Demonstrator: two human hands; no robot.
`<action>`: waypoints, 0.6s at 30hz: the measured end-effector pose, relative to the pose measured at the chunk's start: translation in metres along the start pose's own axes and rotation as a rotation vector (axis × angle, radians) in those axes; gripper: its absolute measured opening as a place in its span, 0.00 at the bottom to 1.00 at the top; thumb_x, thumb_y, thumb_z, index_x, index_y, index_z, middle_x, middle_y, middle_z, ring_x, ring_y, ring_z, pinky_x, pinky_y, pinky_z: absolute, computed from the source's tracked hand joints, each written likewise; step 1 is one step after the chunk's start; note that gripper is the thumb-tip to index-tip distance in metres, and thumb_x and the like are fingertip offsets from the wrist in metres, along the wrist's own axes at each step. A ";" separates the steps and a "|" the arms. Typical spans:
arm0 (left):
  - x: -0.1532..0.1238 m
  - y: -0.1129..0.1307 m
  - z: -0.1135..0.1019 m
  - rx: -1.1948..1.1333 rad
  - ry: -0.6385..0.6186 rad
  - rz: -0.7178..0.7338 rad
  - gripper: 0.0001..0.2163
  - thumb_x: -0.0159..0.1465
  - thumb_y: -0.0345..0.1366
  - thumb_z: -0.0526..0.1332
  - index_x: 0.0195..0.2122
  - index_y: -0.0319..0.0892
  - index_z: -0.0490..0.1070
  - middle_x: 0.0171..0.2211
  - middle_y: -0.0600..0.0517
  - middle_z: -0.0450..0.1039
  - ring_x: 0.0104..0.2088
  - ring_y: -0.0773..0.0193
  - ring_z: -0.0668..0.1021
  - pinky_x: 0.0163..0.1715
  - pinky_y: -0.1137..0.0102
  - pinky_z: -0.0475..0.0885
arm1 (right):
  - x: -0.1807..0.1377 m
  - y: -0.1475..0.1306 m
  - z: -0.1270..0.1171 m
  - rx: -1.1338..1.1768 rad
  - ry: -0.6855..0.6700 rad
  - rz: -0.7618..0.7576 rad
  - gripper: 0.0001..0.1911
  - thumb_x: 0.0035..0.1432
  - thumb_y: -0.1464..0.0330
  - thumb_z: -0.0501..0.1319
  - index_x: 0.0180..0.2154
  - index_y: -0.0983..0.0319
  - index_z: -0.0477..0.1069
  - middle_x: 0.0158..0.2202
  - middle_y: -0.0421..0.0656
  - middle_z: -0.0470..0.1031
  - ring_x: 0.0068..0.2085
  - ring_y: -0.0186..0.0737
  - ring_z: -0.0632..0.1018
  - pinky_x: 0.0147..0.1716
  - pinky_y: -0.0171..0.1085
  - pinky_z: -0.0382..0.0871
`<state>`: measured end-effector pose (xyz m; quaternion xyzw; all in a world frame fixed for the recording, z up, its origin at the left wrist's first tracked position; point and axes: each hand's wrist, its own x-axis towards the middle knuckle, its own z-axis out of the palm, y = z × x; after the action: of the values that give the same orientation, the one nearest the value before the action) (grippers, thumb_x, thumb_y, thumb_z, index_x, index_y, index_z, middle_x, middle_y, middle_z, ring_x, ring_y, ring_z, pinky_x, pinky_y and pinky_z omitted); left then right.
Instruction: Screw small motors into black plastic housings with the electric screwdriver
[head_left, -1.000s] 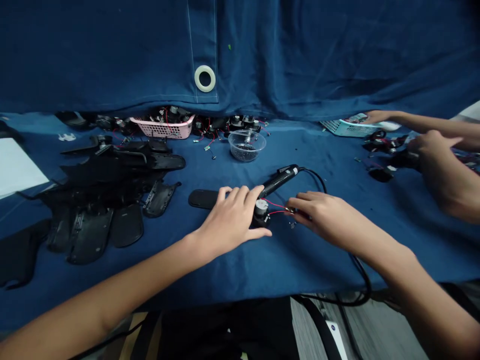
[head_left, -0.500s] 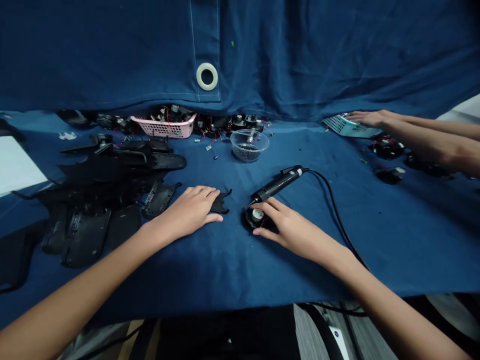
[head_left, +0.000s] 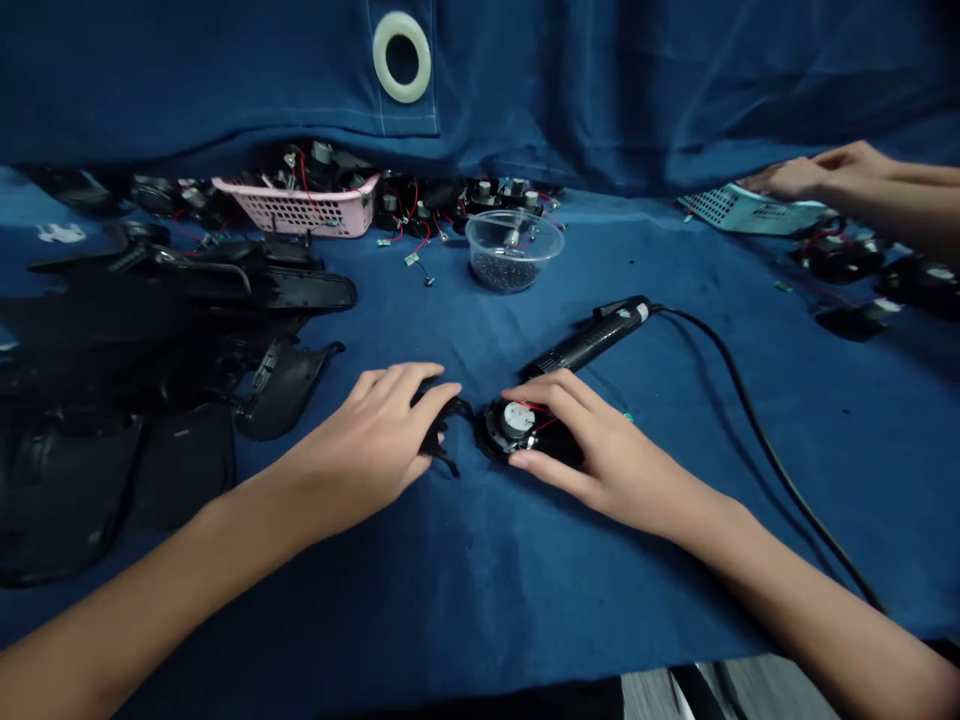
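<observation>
Gripping a small black plastic piece point(head_left: 447, 428) under curled fingers, the left hand point(head_left: 360, 448) sits on the blue cloth point(head_left: 480, 610); the right hand point(head_left: 581, 440) closes narrowly over a round black motor unit point(head_left: 514, 425) with red wires, just beside that piece; a black electric screwdriver point(head_left: 596, 338) lies close above the right hand; beyond stand a pink basket point(head_left: 300, 210) and a clear bowl of screws point(head_left: 511, 262); black plastic shells point(head_left: 281, 388) heap leftward; a co-worker's hand point(head_left: 795, 178) rests on a pale blue basket point(head_left: 742, 212).

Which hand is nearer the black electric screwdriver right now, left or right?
Right. The right hand lies just below the electric screwdriver, near its tip end; the left hand is farther off, down and to its left.
</observation>
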<state>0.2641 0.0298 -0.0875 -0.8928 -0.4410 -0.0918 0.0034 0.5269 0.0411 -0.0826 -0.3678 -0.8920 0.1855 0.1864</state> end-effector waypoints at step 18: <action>0.001 0.007 -0.012 -0.182 0.063 0.054 0.29 0.65 0.45 0.58 0.65 0.43 0.56 0.58 0.43 0.60 0.53 0.52 0.70 0.52 0.60 0.70 | 0.003 -0.002 0.004 0.131 0.174 -0.013 0.12 0.61 0.64 0.62 0.45 0.61 0.69 0.42 0.44 0.75 0.42 0.39 0.77 0.43 0.37 0.71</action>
<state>0.2677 0.0254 -0.0746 -0.8976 -0.4064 -0.1596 -0.0612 0.5220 0.0415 -0.0843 -0.3639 -0.8607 0.2095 0.2878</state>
